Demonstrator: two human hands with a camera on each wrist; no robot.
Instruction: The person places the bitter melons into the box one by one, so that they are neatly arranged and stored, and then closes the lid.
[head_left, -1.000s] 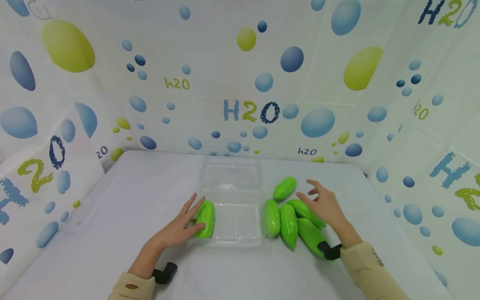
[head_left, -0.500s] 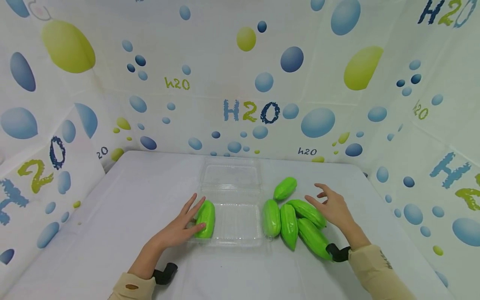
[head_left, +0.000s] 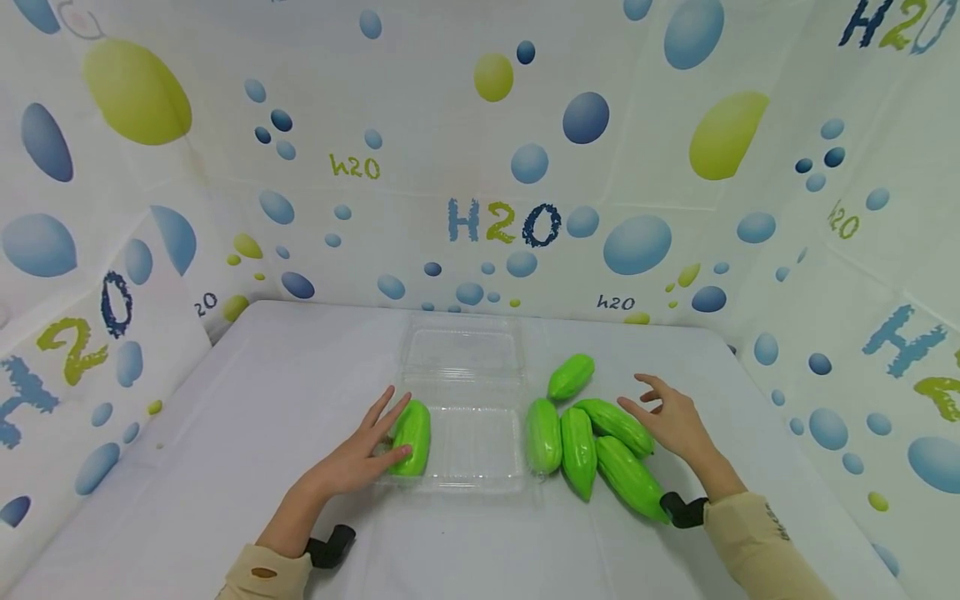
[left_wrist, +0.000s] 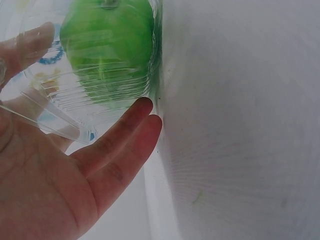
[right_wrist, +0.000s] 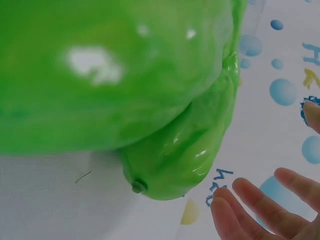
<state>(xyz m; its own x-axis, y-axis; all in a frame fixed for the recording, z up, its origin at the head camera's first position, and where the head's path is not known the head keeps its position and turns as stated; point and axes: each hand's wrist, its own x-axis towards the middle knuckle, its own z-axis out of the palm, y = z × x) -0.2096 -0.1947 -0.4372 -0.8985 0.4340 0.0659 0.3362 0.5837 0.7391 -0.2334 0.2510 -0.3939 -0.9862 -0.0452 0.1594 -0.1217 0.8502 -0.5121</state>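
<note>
Hands well apart, one gourd (head_left: 415, 427) inside the clear container (head_left: 480, 446).
Left hand (head_left: 362, 460), fingers spread, probably steadied its left wall; right hand (head_left: 671, 422), loosely curled and holding nothing, hung beside five loose gourds (head_left: 578, 450) toward the table's (head_left: 315, 358) right edge. Only left-wrist view showed fingertips (left_wrist: 144, 105) low outside.

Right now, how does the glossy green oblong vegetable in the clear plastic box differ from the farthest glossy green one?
The boxed vegetable lies in the box; the farthest vegetable, on the white table. The boxed one points almost straight back; the farthest slants rightward. The left hand overlaps the boxed one, not the farthest. Both are glossy green.
</note>
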